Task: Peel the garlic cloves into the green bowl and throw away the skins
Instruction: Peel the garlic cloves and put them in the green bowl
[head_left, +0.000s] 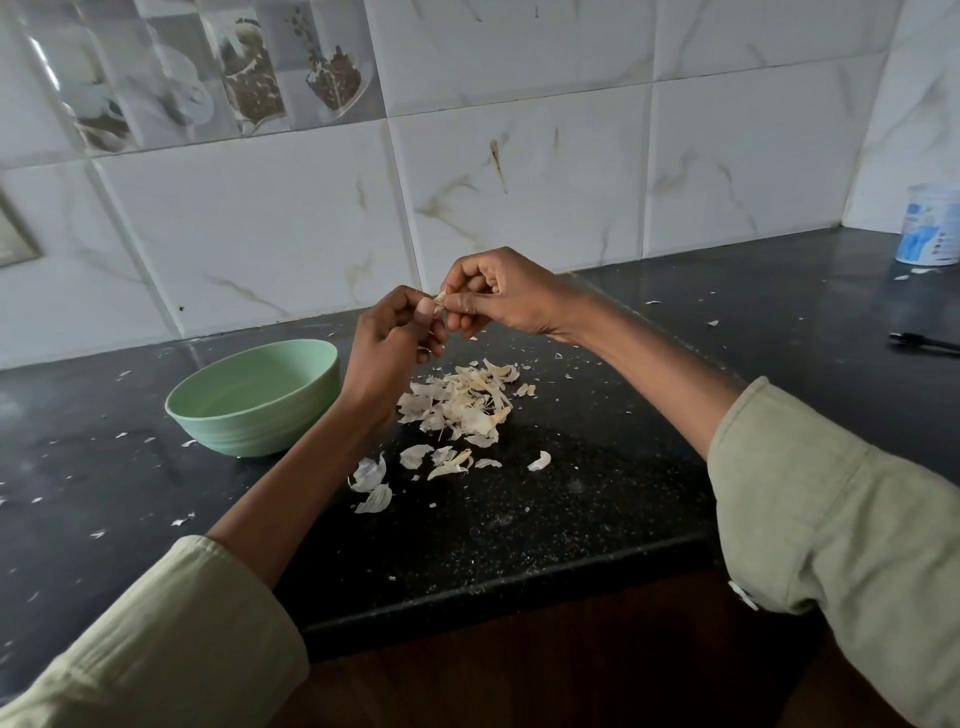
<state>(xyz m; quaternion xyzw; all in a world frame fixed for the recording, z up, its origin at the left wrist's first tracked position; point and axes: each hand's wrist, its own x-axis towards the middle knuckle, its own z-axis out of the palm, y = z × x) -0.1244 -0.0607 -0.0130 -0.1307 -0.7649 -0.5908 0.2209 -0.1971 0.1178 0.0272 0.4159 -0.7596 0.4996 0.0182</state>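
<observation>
left grip (395, 332) + right grip (493, 296): pinching garlic clove (440, 300) | green bowl (254, 397): left, on surface (597, 493) | skins (457, 405): beneath hands

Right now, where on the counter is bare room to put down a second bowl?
Mostly bare: the dark counter between the skins pile and the pen. Crowded: beside the green bowl, under both hands.

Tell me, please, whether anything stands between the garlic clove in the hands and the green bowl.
Nothing visible does: the garlic clove is held above the counter, the green bowl sits open down-left, and only the left hand is alongside.
</observation>
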